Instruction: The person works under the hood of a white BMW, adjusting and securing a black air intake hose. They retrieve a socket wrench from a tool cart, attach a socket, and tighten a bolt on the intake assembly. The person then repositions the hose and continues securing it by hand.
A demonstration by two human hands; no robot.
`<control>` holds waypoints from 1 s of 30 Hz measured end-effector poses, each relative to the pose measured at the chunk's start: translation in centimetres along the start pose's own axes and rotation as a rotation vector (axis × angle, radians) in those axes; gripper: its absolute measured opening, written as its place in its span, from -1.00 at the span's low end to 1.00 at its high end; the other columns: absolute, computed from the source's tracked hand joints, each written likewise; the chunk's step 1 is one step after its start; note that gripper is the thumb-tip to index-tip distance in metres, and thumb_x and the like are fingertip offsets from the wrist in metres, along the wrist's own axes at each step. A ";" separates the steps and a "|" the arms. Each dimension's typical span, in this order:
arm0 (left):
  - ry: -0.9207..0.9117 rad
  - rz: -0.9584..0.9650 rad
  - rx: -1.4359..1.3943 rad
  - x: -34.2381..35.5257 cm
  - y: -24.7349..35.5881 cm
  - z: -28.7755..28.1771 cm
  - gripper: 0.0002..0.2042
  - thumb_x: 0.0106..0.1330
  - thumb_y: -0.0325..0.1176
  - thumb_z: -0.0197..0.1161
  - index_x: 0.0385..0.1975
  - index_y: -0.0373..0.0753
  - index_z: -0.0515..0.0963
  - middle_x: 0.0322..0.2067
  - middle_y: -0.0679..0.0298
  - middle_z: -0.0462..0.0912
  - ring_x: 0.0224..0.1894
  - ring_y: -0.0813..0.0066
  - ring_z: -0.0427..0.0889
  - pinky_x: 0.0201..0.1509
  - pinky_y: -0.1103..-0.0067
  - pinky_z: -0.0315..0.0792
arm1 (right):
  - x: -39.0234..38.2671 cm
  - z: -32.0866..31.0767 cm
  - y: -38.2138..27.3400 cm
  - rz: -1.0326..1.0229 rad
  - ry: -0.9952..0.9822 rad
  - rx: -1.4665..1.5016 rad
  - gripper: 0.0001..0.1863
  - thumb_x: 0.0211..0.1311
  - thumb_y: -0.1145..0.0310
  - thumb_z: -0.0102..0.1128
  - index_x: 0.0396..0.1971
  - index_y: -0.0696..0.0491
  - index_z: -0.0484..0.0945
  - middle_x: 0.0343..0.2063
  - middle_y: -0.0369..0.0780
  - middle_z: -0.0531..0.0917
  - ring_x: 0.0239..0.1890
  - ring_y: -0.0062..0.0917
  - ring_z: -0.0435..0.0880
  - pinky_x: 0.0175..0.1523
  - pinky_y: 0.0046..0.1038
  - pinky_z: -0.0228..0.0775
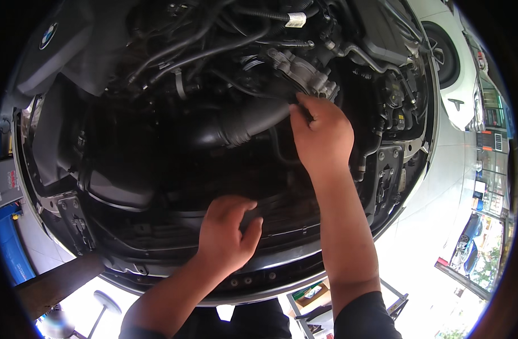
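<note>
My right hand [322, 131] is at the upper end of a wide black intake hose [236, 131], just below a cast metal housing [298, 70]. Its fingers are curled at that spot, and what they hold, if anything, is too dark to make out. Lower down, my left hand [228, 231] is open over the front edge of the engine bay [290, 248], thumb and curled forefinger apart with nothing between them. Dark hoses [208, 48] and cables run above the intake hose.
A black plastic housing [115, 189] fills the left corner. A dark beam [61, 282] reaches in at lower left. A blue cabinet [13, 248] stands at far left, a white car [456, 107] at the right. A metal stand [389, 302] is below the bay.
</note>
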State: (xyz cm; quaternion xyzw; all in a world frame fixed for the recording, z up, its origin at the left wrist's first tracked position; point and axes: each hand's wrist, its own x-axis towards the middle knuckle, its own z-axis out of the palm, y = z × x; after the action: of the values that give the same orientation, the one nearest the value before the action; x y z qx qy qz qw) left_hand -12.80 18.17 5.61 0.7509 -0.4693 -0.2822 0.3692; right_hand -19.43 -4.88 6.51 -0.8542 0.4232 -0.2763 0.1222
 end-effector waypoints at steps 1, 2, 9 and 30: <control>-0.039 0.044 0.066 -0.9 -0.6 0.0 -0.64 0.16 -0.35 0.40 -0.03 -0.28 0.59 -0.06 0.05 0.64 0.09 0.03 0.58 0.24 0.19 0.45 | 0.0 0.1 0.0 -0.010 0.004 -0.003 -0.82 0.17 0.32 0.31 -0.24 -0.01 0.74 -0.45 -0.28 0.67 -0.35 -0.32 0.69 -0.30 -0.32 0.54; -0.051 0.056 0.138 -1.7 -0.6 0.0 -0.59 0.16 -0.32 0.41 0.01 -0.28 0.56 0.01 0.04 0.59 0.16 0.01 0.51 0.30 0.15 0.37 | 0.0 0.2 -0.2 -0.019 0.002 -0.026 -0.82 0.17 0.32 0.32 -0.24 -0.01 0.74 -0.46 -0.28 0.66 -0.36 -0.32 0.69 -0.30 -0.32 0.54; -0.162 0.004 0.298 -2.8 -0.2 0.8 -0.37 0.19 -0.15 0.41 0.23 -0.29 0.41 0.30 -0.03 0.30 0.43 -0.06 0.18 0.54 0.02 -0.05 | -0.6 1.2 -0.5 -0.120 0.062 -0.146 -0.81 0.17 0.34 0.32 -0.21 -0.02 0.72 -0.47 -0.30 0.64 -0.40 -0.35 0.68 -0.35 -0.34 0.55; 0.004 0.160 0.184 -3.8 -2.4 1.2 -0.67 0.18 -0.26 0.35 -0.07 -0.19 0.58 0.19 0.02 0.49 0.32 0.04 0.38 0.48 0.08 0.07 | -22.7 -16.0 -3.5 0.341 -0.221 -0.072 -0.44 0.08 0.47 0.34 0.16 0.04 0.51 -0.15 -0.14 0.59 -0.19 -0.29 0.66 -0.18 -0.33 0.57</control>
State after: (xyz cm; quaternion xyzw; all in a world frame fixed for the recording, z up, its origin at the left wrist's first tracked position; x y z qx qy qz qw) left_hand -14.03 22.00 3.30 0.7424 -0.5509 -0.2060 0.3209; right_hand -37.46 15.60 12.78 -0.7990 0.5555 -0.1410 0.1822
